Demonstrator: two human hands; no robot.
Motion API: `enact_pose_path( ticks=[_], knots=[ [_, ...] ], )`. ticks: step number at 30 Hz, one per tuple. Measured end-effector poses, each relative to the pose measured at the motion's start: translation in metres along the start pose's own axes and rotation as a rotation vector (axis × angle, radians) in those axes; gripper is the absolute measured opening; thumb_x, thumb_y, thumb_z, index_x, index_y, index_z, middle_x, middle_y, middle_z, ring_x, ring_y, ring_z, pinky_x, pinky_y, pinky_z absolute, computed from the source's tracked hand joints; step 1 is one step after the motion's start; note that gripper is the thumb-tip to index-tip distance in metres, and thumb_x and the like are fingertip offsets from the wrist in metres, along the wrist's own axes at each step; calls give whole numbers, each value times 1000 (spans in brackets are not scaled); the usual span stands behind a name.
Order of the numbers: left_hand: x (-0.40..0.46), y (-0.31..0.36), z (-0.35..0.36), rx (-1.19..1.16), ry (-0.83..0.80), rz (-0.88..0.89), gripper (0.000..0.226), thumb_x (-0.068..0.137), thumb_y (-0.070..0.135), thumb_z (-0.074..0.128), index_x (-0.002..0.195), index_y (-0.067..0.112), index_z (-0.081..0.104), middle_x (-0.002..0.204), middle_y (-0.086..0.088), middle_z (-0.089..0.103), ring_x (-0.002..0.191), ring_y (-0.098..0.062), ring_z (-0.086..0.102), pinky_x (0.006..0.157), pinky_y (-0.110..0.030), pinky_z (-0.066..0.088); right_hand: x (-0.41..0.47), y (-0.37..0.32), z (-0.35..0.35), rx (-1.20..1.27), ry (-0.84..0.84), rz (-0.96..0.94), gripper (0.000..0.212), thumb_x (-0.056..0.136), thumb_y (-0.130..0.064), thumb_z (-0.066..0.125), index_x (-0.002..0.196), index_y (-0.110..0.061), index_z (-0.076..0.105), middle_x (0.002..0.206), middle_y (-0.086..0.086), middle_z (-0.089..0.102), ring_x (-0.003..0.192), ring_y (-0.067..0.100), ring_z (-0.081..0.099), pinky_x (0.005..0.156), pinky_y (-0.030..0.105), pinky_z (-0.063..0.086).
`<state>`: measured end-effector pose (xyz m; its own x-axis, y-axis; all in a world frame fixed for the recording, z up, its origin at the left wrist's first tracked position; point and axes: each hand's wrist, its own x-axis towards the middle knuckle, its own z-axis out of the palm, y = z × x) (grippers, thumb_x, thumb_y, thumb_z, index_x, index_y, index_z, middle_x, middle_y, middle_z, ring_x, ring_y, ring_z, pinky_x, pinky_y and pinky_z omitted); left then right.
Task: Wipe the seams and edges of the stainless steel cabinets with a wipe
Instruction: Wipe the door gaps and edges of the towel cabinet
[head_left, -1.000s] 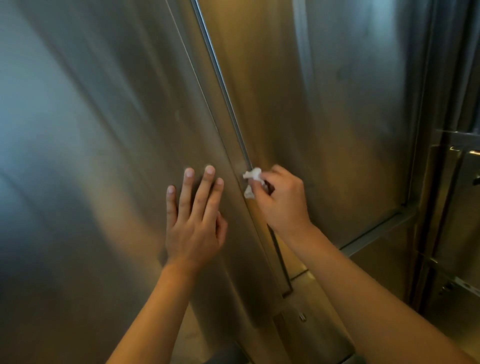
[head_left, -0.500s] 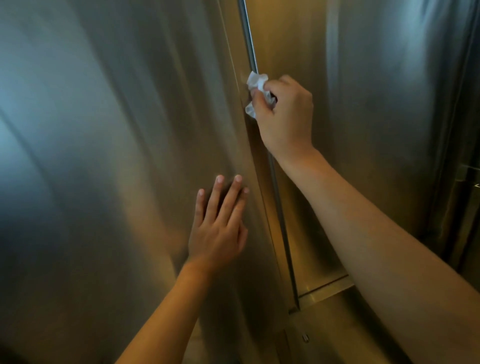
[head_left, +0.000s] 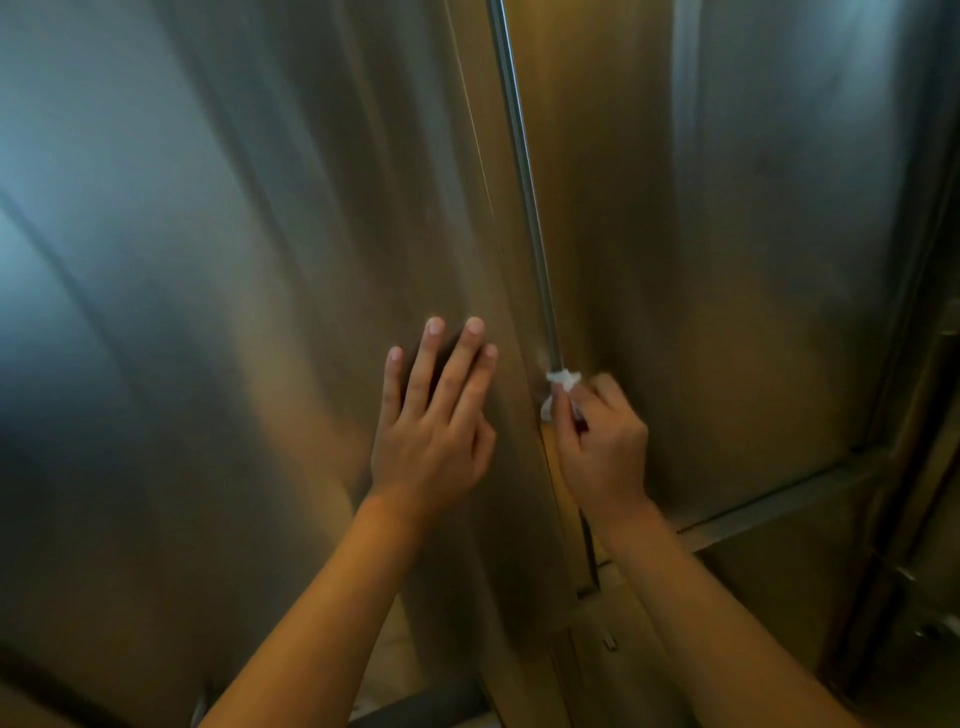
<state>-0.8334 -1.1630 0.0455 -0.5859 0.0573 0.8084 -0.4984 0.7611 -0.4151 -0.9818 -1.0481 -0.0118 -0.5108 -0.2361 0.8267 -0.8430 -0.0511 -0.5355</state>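
Seam (head_left: 524, 171) above wipe (head_left: 562, 382) unobstructed; left hand (head_left: 434, 431) flat just beside it.

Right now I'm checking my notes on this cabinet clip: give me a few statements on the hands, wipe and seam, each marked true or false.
1. The right hand pinches a white wipe. True.
2. The wipe sits at the vertical seam between two panels. True.
3. The left hand grips a spray bottle. False: it lies flat, fingers straight, on the left panel and holds nothing.
4. The wipe is spread flat under an open palm. False: it is bunched small between the fingertips.
5. Both hands are on the same side of the seam. False: the left hand is to its left, the right hand at it and to its right.
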Motion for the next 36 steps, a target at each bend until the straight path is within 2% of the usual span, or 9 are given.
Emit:
enact_pose_path(
  ticks=[5, 10, 13, 15, 20, 24, 27, 31, 36],
  knots=[
    [-1, 1, -1, 21, 9, 4, 58, 102, 28, 42, 158, 13, 40, 168, -9, 30, 158, -35, 17, 127, -56, 13, -84, 38, 1, -31, -105, 133, 12, 98, -13, 67, 104, -8, 76, 102, -1, 64, 85, 5, 61, 70, 33, 58],
    [0, 0, 1, 39, 21, 11, 58, 101, 27, 44, 158, 13, 42, 168, -9, 31, 157, -36, 19, 127, -56, 12, -81, 38, -9, -42, -193, 193, 7, 98, -16, 69, 99, -13, 76, 99, -8, 61, 82, 4, 61, 68, 34, 58],
    [0, 0, 0, 46, 5, 15, 59, 101, 28, 44, 158, 13, 41, 168, -9, 29, 158, -35, 18, 127, -56, 13, -56, 10, -28, 34, -132, 155, 3, 96, -15, 69, 96, -14, 72, 99, -12, 59, 86, 0, 61, 72, 22, 56],
    [0, -1, -1, 43, -4, 13, 61, 100, 27, 46, 159, 14, 39, 169, -8, 28, 159, -35, 16, 128, -56, 12, -24, -17, -38, 105, -67, 62, 5, 97, -14, 69, 95, -10, 70, 101, -8, 60, 88, 2, 61, 75, 16, 52],
    [0, -1, -1, 30, -17, 15, 62, 102, 30, 44, 161, 15, 31, 171, -8, 20, 159, -35, 12, 128, -56, 6, 81, -82, -40, 150, 43, -156, 18, 102, -14, 63, 115, -3, 71, 112, 4, 62, 97, 4, 58, 82, 10, 45],
    [1, 0, 0, 20, -5, 9, 65, 99, 29, 47, 161, 16, 31, 171, -7, 20, 159, -34, 11, 129, -55, 5, 161, -121, -29, 167, 164, -281, 18, 100, -11, 64, 112, -1, 73, 106, 8, 63, 93, 2, 52, 82, 2, 38],
    [1, -1, 0, 29, 6, 16, 66, 98, 29, 50, 160, 16, 33, 171, -7, 21, 159, -34, 14, 128, -56, 7, 201, -140, -19, 166, 200, -266, 14, 98, -13, 66, 105, -3, 74, 99, -5, 55, 79, -6, 47, 77, -1, 37],
    [0, -1, 2, 44, 19, 24, 64, 98, 29, 50, 159, 15, 37, 170, -8, 25, 158, -35, 17, 128, -56, 8, 213, -137, -13, 146, 210, -199, 16, 97, -18, 70, 95, -4, 75, 91, -7, 56, 72, -6, 45, 71, -1, 37],
    [1, -1, 2, 30, 25, 25, 60, 102, 29, 43, 160, 15, 34, 170, -8, 24, 159, -35, 15, 129, -55, 8, 159, -107, -8, 129, 163, -125, 14, 96, -19, 71, 96, -6, 77, 96, 2, 71, 85, 5, 61, 71, 2, 41]
  ],
)
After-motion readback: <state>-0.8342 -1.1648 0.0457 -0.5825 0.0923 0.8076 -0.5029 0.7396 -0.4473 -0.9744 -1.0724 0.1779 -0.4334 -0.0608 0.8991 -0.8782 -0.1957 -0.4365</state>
